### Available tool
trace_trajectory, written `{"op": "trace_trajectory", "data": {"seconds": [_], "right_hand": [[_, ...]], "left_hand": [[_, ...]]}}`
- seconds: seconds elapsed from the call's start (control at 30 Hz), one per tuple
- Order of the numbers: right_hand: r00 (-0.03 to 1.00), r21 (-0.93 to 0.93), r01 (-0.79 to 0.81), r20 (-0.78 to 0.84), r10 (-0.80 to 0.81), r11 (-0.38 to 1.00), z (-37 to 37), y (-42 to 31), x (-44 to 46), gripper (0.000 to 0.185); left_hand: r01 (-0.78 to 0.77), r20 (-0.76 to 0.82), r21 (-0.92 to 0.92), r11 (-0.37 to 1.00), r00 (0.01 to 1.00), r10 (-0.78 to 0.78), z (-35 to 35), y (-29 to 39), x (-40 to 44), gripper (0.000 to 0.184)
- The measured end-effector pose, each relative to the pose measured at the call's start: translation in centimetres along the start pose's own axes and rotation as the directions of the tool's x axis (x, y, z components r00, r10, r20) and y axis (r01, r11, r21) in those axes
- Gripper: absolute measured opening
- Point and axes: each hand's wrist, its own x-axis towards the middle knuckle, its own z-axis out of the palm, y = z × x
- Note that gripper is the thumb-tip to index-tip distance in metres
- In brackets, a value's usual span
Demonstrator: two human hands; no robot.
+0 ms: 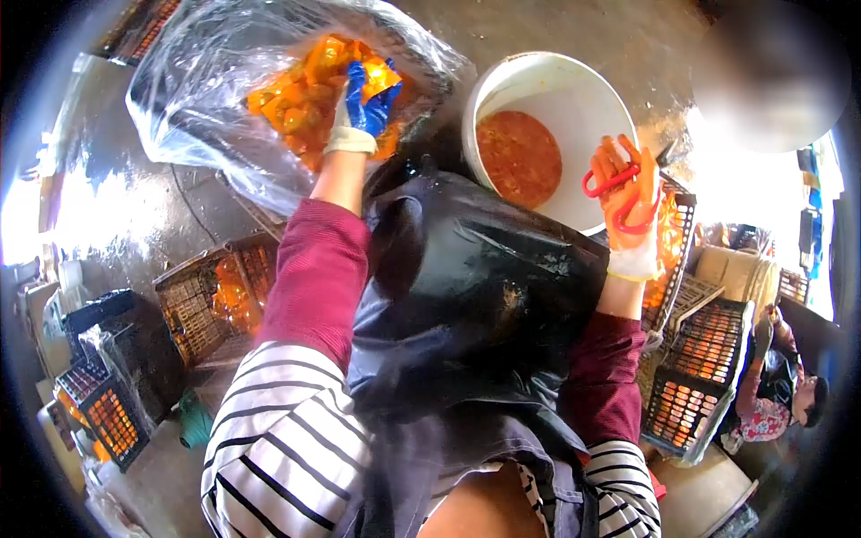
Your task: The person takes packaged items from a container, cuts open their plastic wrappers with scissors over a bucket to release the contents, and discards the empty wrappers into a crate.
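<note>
My left hand (pixel 366 103), in a blue-coated glove, is closed on an orange pepper (pixel 380 79). It is above a heap of orange peppers (pixel 309 108) in a clear plastic bag (pixel 193 99). On the right, my right hand (pixel 628 193), in an orange-coated glove, has red-handled scissors (pixel 612 181) hooked in it. The loops show around the fingers and palm; the blades cannot be made out. Beside that hand stands a white bucket (pixel 587 108), tilted in view, with reddish, wet pulp (pixel 520 161) inside.
A black apron (pixel 475 296) covers my lap between the arms. Plastic crates with orange contents stand at left (pixel 215 296) and right (pixel 695 386). A dark crate (pixel 112 421) is at far left. Another person (pixel 771 386) is at the far right. The floor looks wet.
</note>
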Motion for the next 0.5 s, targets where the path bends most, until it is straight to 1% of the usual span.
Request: {"op": "trace_trajectory", "data": {"seconds": [0.03, 0.07, 0.1, 0.13, 0.17, 0.2, 0.23, 0.27, 0.3, 0.33, 0.37, 0.4, 0.43, 0.47, 0.5], "right_hand": [[0.997, -0.094, -0.007, 0.082, 0.015, 0.996, 0.0, 0.3, -0.1, 0.050], [0.987, -0.188, -0.001, 0.159, 0.031, 0.982, -0.5, 0.9, 0.2, 0.050], [0.983, -0.233, 0.004, 0.179, 0.039, 0.972, -1.5, 1.9, 0.7, 0.047], [0.981, -0.250, -0.013, 0.184, 0.061, 0.968, -2.1, 3.1, 1.3, 0.045], [0.977, -0.279, -0.028, 0.194, 0.085, 0.960, -2.5, 4.1, 1.6, 0.042], [0.973, -0.306, -0.050, 0.200, 0.116, 0.951, -2.6, 5.0, 1.7, 0.040], [0.965, -0.360, -0.072, 0.210, 0.156, 0.930, -2.1, 5.1, 1.4, 0.037], [0.956, -0.412, -0.092, 0.220, 0.197, 0.906, -1.5, 5.2, 1.1, 0.034], [0.955, -0.421, -0.118, 0.200, 0.219, 0.899, -0.1, 5.0, 0.4, 0.033], [0.954, -0.428, -0.146, 0.179, 0.242, 0.892, 0.4, 4.7, 0.0, 0.033], [0.959, -0.464, -0.059, 0.218, 0.179, 0.884, -0.2, 4.6, 0.4, 0.031], [0.959, -0.497, 0.025, 0.258, 0.121, 0.867, -1.2, 5.0, 1.2, 0.029], [0.952, -0.527, 0.105, 0.298, 0.068, 0.843, -1.4, 4.8, 1.0, 0.028], [0.957, -0.498, 0.097, 0.285, 0.057, 0.862, -1.5, 4.5, 0.4, 0.034], [0.953, -0.536, 0.105, 0.295, 0.070, 0.838, -1.9, 4.5, 0.4, 0.036]], "left_hand": [[-0.028, 0.032, 0.047, 0.999, 0.999, 0.026, 1.0, 0.2, -0.3, 0.054], [-0.029, 0.017, 0.065, 0.997, 0.999, 0.028, 2.5, 0.6, -0.4, 0.055], [-0.033, 0.042, 0.038, 0.999, 0.999, 0.032, 3.6, 0.6, 0.2, 0.056], [-0.249, 0.244, 0.426, 0.870, 0.957, 0.154, 4.7, 0.6, 0.5, 0.056], [-0.111, 0.217, 0.243, 0.964, 0.975, 0.057, 7.2, 0.4, 0.1, 0.054], [0.033, 0.187, 0.043, 0.999, 0.982, -0.040, 9.6, 0.2, -0.2, 0.053], [-0.116, 0.225, 0.356, 0.927, 0.974, 0.036, 11.0, -0.7, 0.3, 0.048], [-0.062, 0.211, 0.323, 0.945, 0.977, -0.008, 14.1, -1.3, -0.9, 0.043], [-0.004, 0.199, 0.289, 0.957, 0.979, -0.055, 17.1, -1.5, -2.3, 0.037], [-0.082, 0.175, 0.504, 0.860, 0.984, -0.009, 16.8, -2.5, -1.8, 0.031], [-0.124, 0.209, 0.619, 0.775, 0.978, -0.010, 17.8, -3.3, -2.9, 0.025], [-0.225, 0.302, 0.641, 0.734, 0.953, 0.029, 16.0, -5.6, -1.4, 0.029], [-0.085, 0.238, 0.503, 0.860, 0.970, -0.044, 16.6, -6.4, -2.1, 0.032], [0.053, 0.172, 0.331, 0.942, 0.978, -0.116, 17.1, -7.2, -2.8, 0.036], [-0.117, 0.296, 0.499, 0.858, 0.954, -0.042, 17.0, -7.6, -3.8, 0.036]]}}
